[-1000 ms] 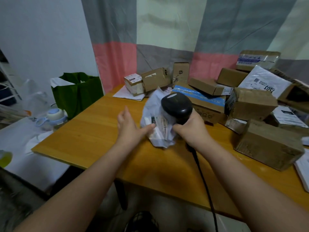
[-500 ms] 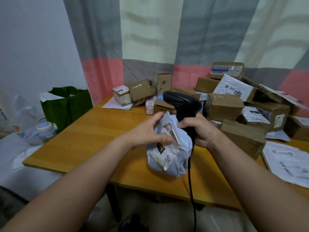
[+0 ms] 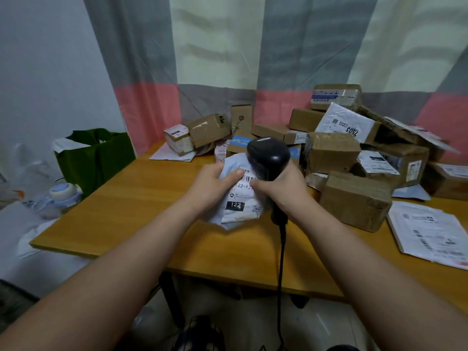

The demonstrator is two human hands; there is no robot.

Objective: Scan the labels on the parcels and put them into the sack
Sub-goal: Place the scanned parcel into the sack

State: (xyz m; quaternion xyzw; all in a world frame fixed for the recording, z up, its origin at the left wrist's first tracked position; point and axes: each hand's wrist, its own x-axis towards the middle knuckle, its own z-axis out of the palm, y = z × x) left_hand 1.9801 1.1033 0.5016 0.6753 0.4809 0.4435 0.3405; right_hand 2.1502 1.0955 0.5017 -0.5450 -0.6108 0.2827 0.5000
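A pale blue poly-bag parcel with a white barcode label marked 122 is held up above the wooden table. My left hand grips its left side, thumb on the label. My right hand grips the handle of a black barcode scanner, whose head sits just above the label; its fingers also touch the parcel. The scanner's cable hangs down past the table edge. A green sack stands open off the table's left end.
A heap of brown cardboard boxes and a white mailer fills the table's back and right. Printed sheets lie at the right edge. A small bottle sits on the white surface at left. A striped curtain hangs behind.
The parcel's label has turned to face me squarely. The scanner head has come over the label's top, and my right fingers have moved onto the parcel.
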